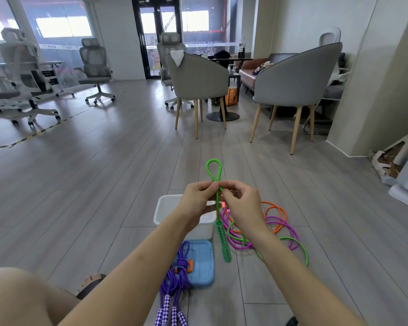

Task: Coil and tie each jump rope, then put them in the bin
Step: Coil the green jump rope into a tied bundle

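Note:
A green jump rope (pixel 213 170) stands up in a narrow loop between my hands. My left hand (pixel 198 198) and my right hand (pixel 240 203) both pinch it just below the loop. Its green handle (pixel 223 243) hangs down toward the floor. The rest of the green cord trails right over the floor among a magenta rope (pixel 290 229) and an orange rope (pixel 275 208), all loose and tangled. A purple rope (pixel 181 267), coiled and tied, lies by my left forearm, partly on a blue lid. The white bin (pixel 165 208) sits on the floor under my left hand.
A blue lid (pixel 203 262) lies on the grey wood floor in front of the bin. My knee fills the lower left corner. Two grey chairs (pixel 198 74) and a table stand further back; office chairs stand at the left, cardboard scraps (pixel 386 161) at the right wall.

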